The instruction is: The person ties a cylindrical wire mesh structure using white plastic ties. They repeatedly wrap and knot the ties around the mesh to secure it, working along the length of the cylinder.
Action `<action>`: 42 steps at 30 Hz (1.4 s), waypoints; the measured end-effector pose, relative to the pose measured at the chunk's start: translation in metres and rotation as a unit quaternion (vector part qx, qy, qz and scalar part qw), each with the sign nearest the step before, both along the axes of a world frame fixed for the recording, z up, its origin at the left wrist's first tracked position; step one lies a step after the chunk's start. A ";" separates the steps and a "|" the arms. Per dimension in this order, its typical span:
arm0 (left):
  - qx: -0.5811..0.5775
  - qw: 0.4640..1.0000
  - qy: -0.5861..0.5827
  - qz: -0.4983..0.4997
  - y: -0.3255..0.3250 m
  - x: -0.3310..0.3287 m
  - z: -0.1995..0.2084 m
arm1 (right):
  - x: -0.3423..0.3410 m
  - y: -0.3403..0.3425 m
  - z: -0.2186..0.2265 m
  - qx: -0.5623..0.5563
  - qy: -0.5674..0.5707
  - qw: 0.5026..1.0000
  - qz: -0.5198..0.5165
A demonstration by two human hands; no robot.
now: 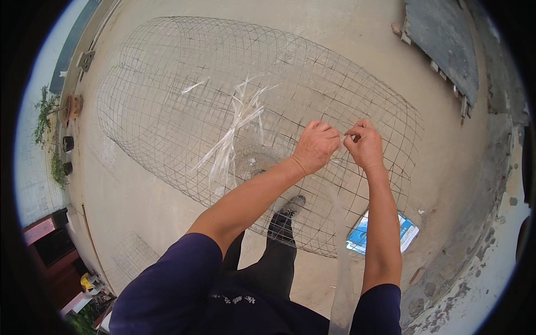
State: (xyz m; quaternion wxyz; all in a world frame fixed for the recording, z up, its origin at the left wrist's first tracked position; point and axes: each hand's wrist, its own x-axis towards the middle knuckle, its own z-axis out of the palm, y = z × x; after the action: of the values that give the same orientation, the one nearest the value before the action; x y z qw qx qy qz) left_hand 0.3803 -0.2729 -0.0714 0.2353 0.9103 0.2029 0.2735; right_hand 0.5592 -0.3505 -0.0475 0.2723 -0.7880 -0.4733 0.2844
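A large roll of wire mesh (pixel 312 100) lies on the ground before me, its grid curving into a wide tube. Over its right part, my left hand (pixel 317 146) and my right hand (pixel 364 144) are close together, fingers pinched. Between their fingertips shows a thin pale plastic strip (pixel 342 137), mostly hidden by the fingers. Left of my left hand, a loose bundle of white plastic strips (pixel 240 125) rests on the mesh, with a small separate piece (pixel 193 87) farther left. Another long translucent strip (pixel 341 268) hangs down beside my right forearm.
A blue and white package (pixel 409 232) lies by my right forearm, next to the mesh edge. My shoe (pixel 292 206) is seen through the wires. A dark grey board (pixel 441 44) is at the far right. A flat mesh piece (pixel 134 257) lies at the left.
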 end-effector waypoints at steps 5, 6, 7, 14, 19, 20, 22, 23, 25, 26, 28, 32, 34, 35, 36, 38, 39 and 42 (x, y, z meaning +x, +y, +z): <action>-0.090 0.996 0.000 -0.023 0.003 -0.018 -0.001 | -0.003 0.010 -0.017 -0.005 -0.038 0.999 -0.003; -0.095 0.995 0.008 -0.022 0.002 -0.021 0.000 | -0.005 0.011 -0.014 -0.003 -0.035 0.999 0.005; -0.101 0.995 0.016 -0.020 0.000 -0.026 0.002 | -0.005 0.012 -0.011 -0.001 -0.031 0.999 0.012; -0.019 0.925 0.084 0.371 0.039 -0.123 0.072 | 0.007 0.006 0.010 0.008 0.075 0.997 -0.029; -0.106 0.900 0.194 0.375 0.062 -0.191 0.032 | -0.012 0.008 0.019 0.107 -0.077 0.986 -0.098; -0.120 0.903 0.182 0.369 0.064 -0.195 0.030 | -0.024 0.008 0.027 0.141 -0.135 0.972 -0.130; -0.152 0.909 0.147 0.360 0.066 -0.195 0.029 | -0.047 0.003 0.037 0.181 -0.069 0.970 -0.148; -0.169 0.910 0.124 0.357 0.066 -0.194 0.030 | -0.061 -0.002 0.042 0.201 -0.035 0.966 -0.160; -0.162 0.922 0.098 0.337 0.073 -0.193 0.033 | -0.102 -0.014 0.064 0.244 0.161 0.938 -0.186; -0.140 0.930 0.095 0.326 0.075 -0.201 0.033 | -0.122 -0.017 0.086 0.316 0.185 0.910 -0.196; -0.129 0.938 0.097 0.307 0.075 -0.199 0.034 | -0.144 -0.026 0.167 0.449 0.194 0.843 -0.225; -0.100 0.947 0.128 0.276 0.072 -0.182 0.033 | -0.165 -0.056 0.280 0.518 0.015 0.843 -0.143; -0.070 0.948 0.143 0.275 0.075 -0.184 0.034 | -0.144 -0.072 0.301 0.425 0.128 0.893 0.072; -0.058 0.943 0.148 0.293 0.076 -0.194 0.038 | -0.137 -0.079 0.292 0.444 0.171 0.873 0.103; -0.065 0.943 0.148 0.291 0.075 -0.189 0.033 | -0.130 -0.084 0.292 0.446 0.195 0.865 0.120; -0.075 0.948 0.151 0.269 0.078 -0.193 0.026 | -0.108 -0.111 0.292 0.405 0.213 0.880 0.125; -0.075 0.951 0.152 0.259 0.077 -0.184 0.024 | -0.094 -0.126 0.289 0.362 0.202 0.904 0.108; -0.059 0.946 0.177 0.266 0.075 -0.187 0.031 | -0.033 -0.156 0.198 0.199 0.108 0.906 -0.357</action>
State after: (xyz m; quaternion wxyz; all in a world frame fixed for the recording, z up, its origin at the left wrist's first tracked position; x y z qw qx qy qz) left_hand 0.1938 -0.1981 -0.0402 0.1674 0.8415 0.4918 0.1482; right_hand 0.5262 -0.5069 0.1504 0.5564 -0.7982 -0.1743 0.1515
